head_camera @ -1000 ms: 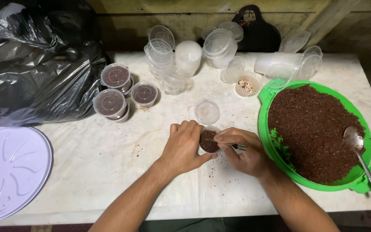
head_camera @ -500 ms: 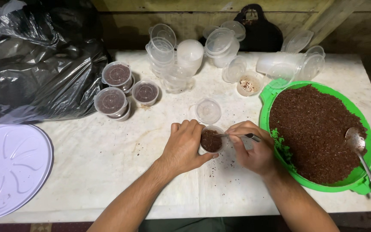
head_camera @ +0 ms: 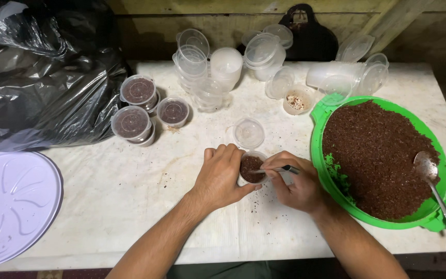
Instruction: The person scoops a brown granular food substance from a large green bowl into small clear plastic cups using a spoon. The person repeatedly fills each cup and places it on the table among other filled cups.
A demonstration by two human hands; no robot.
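Left hand [head_camera: 222, 175]: wrapped around the left side of a small clear cup [head_camera: 252, 168], which is gripped between thumb and fingers and kept upright on the bench [head_camera: 130, 201].
Right hand [head_camera: 298, 183]: fingers pinched on a thin dark stick [head_camera: 280, 169], which is held nearly level with its tip over the cup's mouth.
Small clear cup: set near the middle of the bench, between the two hands, filled with dark brown crumbly soil; a few crumbs are scattered on the bench just below it.
Loose lid [head_camera: 249, 133]: a round clear lid, laid flat just beyond the cup, apart from both hands.
Green basin [head_camera: 320, 111]: placed to the right, close beside the right hand, heaped with the same brown soil; a metal spoon [head_camera: 432, 181] is rested in it, its handle hanging over the near right rim.
Filled cups [head_camera: 140, 106]: several lidded cups of soil are grouped at the far left of the bench.
Empty cups and lids [head_camera: 223, 67]: stacked and strewn along the far edge; one open cup [head_camera: 296, 101] is seen with pale bits inside.
Black plastic bag [head_camera: 42, 77]: bunched at the left end of the bench.
White round tray [head_camera: 6, 206]: seen at the lower left, partly cut off by the edge of the view.
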